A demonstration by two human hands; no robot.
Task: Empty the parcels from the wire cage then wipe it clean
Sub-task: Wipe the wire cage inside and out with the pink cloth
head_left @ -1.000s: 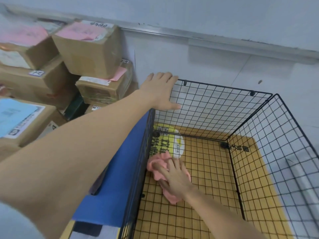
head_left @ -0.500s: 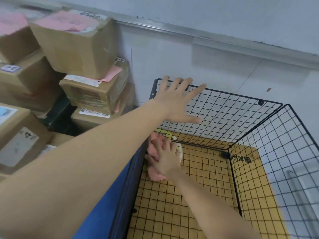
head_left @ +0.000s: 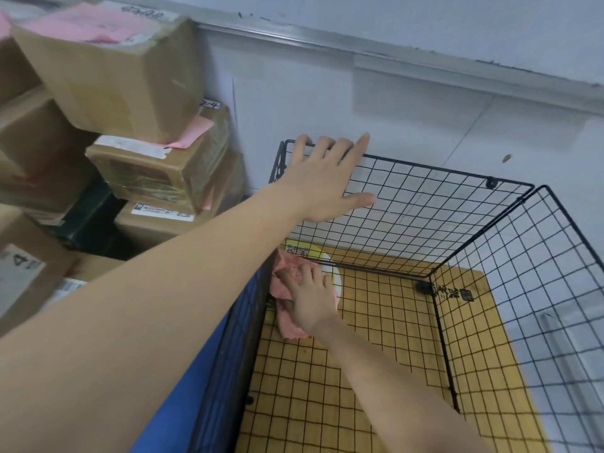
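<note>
The black wire cage [head_left: 434, 204] stands against a pale wall with no parcels inside, its mesh floor over a yellow wooden surface. My left hand [head_left: 323, 181] lies flat on the top edge of the cage's far panel near the left corner, fingers spread over the rim. Down inside, my right hand [head_left: 309, 299] presses a pink cloth [head_left: 287, 322] onto the mesh floor in the far left corner. The cloth is partly hidden under that hand and partly covers a yellow and white label.
Brown cardboard parcels [head_left: 157, 178] with pink and white labels are stacked to the left of the cage against the wall. A blue flat item [head_left: 183, 397] lies along the cage's left side. The wall [head_left: 425, 103] runs close behind the cage.
My right hand has pushed the pink cloth farther into the far left corner. My left hand has shifted along the far panel's top edge.
</note>
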